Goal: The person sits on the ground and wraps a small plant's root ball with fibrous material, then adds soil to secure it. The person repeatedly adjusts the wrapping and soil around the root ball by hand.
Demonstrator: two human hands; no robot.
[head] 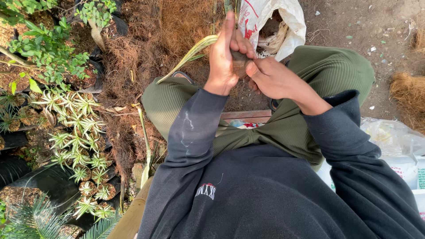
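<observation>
Item: our left hand [223, 57], at 12 o'clock in the view. Fingers wrapped round a small brown clump [239, 62] at the base of a long pale-green leaf [190, 56]; the forefinger points straight up.

Item: our right hand [271, 77], just at 3 o'clock of the left. Fingers pressed together on the same brown clump, thumb tip touching it. The clump sits between both hands, above our knees; the leaf trails from it toward 9 o'clock.

Item: white sack [276, 22], at 1 o'clock, mouth open, red printing on its side, dark matter inside. It stands on bare earth behind our olive-green trousers [327, 71].

Item: clear plastic bag [392, 137], at 3 o'clock, crumpled, lying over a white package with green print at the frame edge.

Item: brown fibre heap [168, 31], at 11 o'clock, dry and stringy; a smaller tuft [407, 90] lies at 3 o'clock.

Item: small striped seedlings [82, 132] in black pots, at 9 o'clock, packed close in rows. Leafy green shrubs [44, 48] stand at 10 o'clock.

Item: a wooden plank [245, 116], reddish, between our knees.
</observation>
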